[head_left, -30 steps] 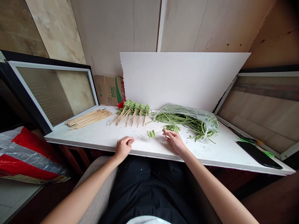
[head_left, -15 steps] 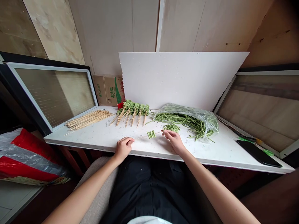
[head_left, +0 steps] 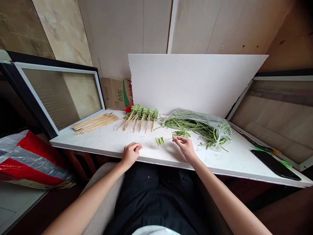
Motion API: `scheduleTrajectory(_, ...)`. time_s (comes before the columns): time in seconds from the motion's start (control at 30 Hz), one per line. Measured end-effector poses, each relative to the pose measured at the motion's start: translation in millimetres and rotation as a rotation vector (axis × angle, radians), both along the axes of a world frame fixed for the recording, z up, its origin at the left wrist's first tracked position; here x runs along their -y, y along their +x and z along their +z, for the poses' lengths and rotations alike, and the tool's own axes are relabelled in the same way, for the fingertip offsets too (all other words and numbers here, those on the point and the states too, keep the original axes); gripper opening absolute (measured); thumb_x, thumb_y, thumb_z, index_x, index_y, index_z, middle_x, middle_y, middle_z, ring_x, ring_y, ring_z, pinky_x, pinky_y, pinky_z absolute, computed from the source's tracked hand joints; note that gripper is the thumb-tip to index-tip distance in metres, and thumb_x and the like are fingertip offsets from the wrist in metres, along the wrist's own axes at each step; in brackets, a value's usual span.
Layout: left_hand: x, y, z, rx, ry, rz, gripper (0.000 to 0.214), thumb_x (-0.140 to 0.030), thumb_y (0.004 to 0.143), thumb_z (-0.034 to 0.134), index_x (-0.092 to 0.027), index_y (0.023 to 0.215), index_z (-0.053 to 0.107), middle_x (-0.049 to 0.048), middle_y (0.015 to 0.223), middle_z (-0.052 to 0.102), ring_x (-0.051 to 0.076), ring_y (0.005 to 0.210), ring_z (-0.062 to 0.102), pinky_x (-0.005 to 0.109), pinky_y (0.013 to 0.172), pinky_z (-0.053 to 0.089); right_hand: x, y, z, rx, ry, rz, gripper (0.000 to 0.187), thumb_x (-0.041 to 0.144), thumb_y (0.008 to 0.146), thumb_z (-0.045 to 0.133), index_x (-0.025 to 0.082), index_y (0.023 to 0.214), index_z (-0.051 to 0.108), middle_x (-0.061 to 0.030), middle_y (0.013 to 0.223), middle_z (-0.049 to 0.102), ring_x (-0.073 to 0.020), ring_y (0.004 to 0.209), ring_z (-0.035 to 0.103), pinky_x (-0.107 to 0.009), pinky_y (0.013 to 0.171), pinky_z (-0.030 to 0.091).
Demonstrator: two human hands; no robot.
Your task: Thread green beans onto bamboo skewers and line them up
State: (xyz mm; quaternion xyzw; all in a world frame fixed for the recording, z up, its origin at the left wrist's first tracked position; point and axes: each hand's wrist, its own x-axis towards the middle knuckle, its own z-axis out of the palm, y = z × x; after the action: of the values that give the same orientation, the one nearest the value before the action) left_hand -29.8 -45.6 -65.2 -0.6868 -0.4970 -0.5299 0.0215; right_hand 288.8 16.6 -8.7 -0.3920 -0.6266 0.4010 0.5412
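A thin bamboo skewer, carrying several short green bean pieces (head_left: 160, 141) side by side, spans the gap between my hands just above the white table. My left hand (head_left: 131, 154) is closed at the skewer's left end, its thumb pressed against curled fingers. At the other end, the fingertips of my right hand (head_left: 185, 147) pinch the skewer. Right behind that hand lies a small pile of cut bean pieces (head_left: 181, 133). Farther back on the left, filled skewers (head_left: 141, 112) are stacked with their bare sticks pointing toward me.
Loose bamboo skewers (head_left: 96, 123) lie at the table's left. Long green beans (head_left: 195, 125) spill from a clear plastic bag (head_left: 220, 125) at back right. A black phone (head_left: 275, 164) rests near the right edge. A white board (head_left: 195, 85) and a cardboard box (head_left: 116, 94) stand behind.
The view has shifted slightly, so the scene sits a little farther right. Both hands keep nearly the same pose, and the bean pieces stay in place on the skewer.
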Motion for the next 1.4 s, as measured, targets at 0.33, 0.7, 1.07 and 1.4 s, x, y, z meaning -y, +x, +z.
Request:
scheduleTrajectory(0.33, -0.2, -0.7, -1.7, -0.003, -0.003, 0.010, 0.023, -0.007, 0.089, 0.059, -0.021, 0.084, 0.078, 0.0036, 0.081, 0.079, 0.019, 0.073, 0.073, 0.029, 0.069, 0.055, 2.3, -5.2, -6.6, 0.021, 0.029, 0.004, 0.045, 0.067, 0.080, 0.078, 0.022, 0.086, 0.078, -0.0096, 0.094, 0.077, -0.0280, 0.089, 0.068, -0.038, 0.080, 0.052)
scheduleTrajectory(0.7, 0.1, 2.7, -1.8, 0.021, -0.003, -0.020, 0.022, -0.008, 0.090, 0.059, -0.021, 0.084, 0.077, 0.0037, 0.082, 0.079, 0.019, 0.074, 0.074, 0.030, 0.070, 0.056, 11.6, -32.0, -18.9, 0.055, 0.027, 0.023, 0.043, 0.063, 0.080, 0.079, 0.021, 0.085, 0.079, -0.0116, 0.100, 0.078, -0.0236, 0.078, 0.066, -0.035, 0.067, 0.049)
scheduleTrajectory(1.07, -0.8, 1.7, -3.6, 0.087, -0.058, -0.029, 0.019, -0.014, 0.092, 0.060, -0.021, 0.086, 0.076, 0.0039, 0.081, 0.079, 0.019, 0.073, 0.074, 0.028, 0.068, 0.057, 13.0, -33.5, -15.8, 0.019, -0.001, 0.070, 0.043, 0.061, 0.073, 0.086, 0.021, 0.087, 0.077, -0.0080, 0.089, 0.073, -0.0238, 0.085, 0.066, -0.034, 0.072, 0.051)
scheduleTrajectory(1.4, 3.2, 1.9, 6.6, -0.099, -0.020, -0.068, 0.014, -0.028, 0.099, 0.063, -0.022, 0.099, 0.076, 0.0056, 0.091, 0.078, 0.017, 0.072, 0.069, 0.028, 0.069, 0.055, 6.8, -26.7, -22.4, -0.025, -0.023, 0.068, 0.038, 0.060, 0.079, 0.081, 0.022, 0.084, 0.074, -0.0065, 0.096, 0.075, -0.0228, 0.087, 0.065, -0.034, 0.079, 0.050)
